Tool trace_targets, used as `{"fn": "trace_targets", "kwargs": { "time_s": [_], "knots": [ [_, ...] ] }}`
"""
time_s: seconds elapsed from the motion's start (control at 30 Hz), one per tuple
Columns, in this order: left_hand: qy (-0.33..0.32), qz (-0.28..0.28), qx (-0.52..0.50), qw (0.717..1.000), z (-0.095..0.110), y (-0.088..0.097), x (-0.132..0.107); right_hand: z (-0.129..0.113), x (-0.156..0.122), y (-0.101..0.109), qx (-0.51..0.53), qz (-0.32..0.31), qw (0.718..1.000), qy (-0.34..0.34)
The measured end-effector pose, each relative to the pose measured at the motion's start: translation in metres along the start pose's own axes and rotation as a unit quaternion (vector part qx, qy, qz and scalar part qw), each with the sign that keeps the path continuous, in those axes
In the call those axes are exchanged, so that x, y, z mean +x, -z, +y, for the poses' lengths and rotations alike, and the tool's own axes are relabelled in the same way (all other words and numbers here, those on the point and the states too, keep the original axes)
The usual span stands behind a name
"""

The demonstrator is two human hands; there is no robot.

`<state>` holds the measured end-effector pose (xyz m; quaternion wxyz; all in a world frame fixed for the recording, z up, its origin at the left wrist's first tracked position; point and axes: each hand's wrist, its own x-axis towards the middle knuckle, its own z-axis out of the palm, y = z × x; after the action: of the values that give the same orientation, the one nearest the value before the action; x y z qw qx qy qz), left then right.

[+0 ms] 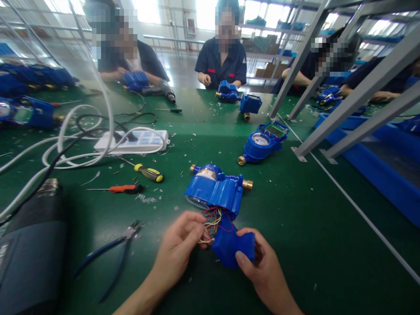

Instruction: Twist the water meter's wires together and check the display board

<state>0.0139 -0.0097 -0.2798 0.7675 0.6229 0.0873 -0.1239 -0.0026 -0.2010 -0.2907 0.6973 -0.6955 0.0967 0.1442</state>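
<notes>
A blue water meter (pixel 215 190) with brass pipe ends lies on its side on the green bench in front of me. Thin red, white and yellow wires (pixel 215 218) run from its near edge to a blue plastic cover (pixel 231 247). My right hand (pixel 262 267) grips that cover by its right end, thumb on top. With fingers pinched together, my left hand (pixel 183 240) holds some of the wires at the cover's left side. The fingertips and wire ends there are partly hidden.
Diagonal cutters (pixel 126 238), an orange screwdriver (pixel 124 189) and a yellow-black screwdriver (pixel 149 172) lie to the left. Behind them is a white power strip (pixel 134 142) with looped cables. Another meter (pixel 262 142) lies near the grey metal frame (pixel 315 127); co-workers sit across the bench.
</notes>
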Motion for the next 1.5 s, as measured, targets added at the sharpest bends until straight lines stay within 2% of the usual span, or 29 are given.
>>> {"fn": "trace_targets", "kwargs": {
  "time_s": [0.13,0.3,0.4,0.5,0.6,0.73,0.9,1.0,1.07,1.13,1.2,1.3,1.37,1.5],
  "knots": [
    [-0.043,0.049,0.029,0.997,0.001,0.008,0.0,-0.001,0.0,0.002,0.034,-0.038,0.998,-0.02],
    [-0.063,0.062,0.02,0.996,0.004,0.007,0.0,0.001,0.002,0.002,0.049,-0.069,0.996,-0.02],
    [-0.078,0.083,0.007,0.993,0.008,0.008,0.002,0.002,0.002,0.002,0.08,-0.095,0.991,-0.046],
    [-0.091,0.127,0.019,0.988,0.008,0.012,0.005,0.003,0.0,0.001,0.177,-0.154,0.967,-0.102],
    [-0.058,0.141,0.095,0.984,0.005,0.017,0.01,0.005,-0.002,0.0,0.269,-0.225,0.921,-0.171],
    [-0.033,0.085,0.176,0.98,0.0,0.013,0.013,0.013,-0.001,-0.001,0.317,-0.283,0.862,-0.277],
    [-0.022,-0.029,0.178,0.983,0.003,0.002,0.012,0.02,0.003,-0.002,0.284,-0.319,0.825,-0.37],
    [-0.004,-0.069,0.155,0.986,0.005,0.001,0.011,0.019,0.002,-0.002,0.258,-0.356,0.809,-0.39],
    [0.003,-0.069,0.141,0.988,0.006,0.002,0.011,0.018,0.0,-0.001,0.262,-0.357,0.821,-0.361],
    [0.006,-0.058,0.129,0.99,0.006,0.004,0.011,0.018,-0.004,0.0,0.275,-0.335,0.844,-0.316],
    [0.01,-0.051,0.121,0.991,0.005,0.006,0.01,0.018,-0.008,-0.001,0.269,-0.282,0.882,-0.266],
    [0.017,-0.055,0.118,0.991,0.002,0.007,0.01,0.016,-0.012,-0.004,0.228,-0.16,0.941,-0.194],
    [0.016,-0.074,0.127,0.989,0.0,0.005,0.01,0.011,-0.012,-0.006,0.225,-0.093,0.959,-0.147],
    [-0.014,-0.117,0.149,0.982,-0.004,0.002,0.009,0.002,-0.009,-0.005,0.201,-0.009,0.978,-0.047]
  ]
}}
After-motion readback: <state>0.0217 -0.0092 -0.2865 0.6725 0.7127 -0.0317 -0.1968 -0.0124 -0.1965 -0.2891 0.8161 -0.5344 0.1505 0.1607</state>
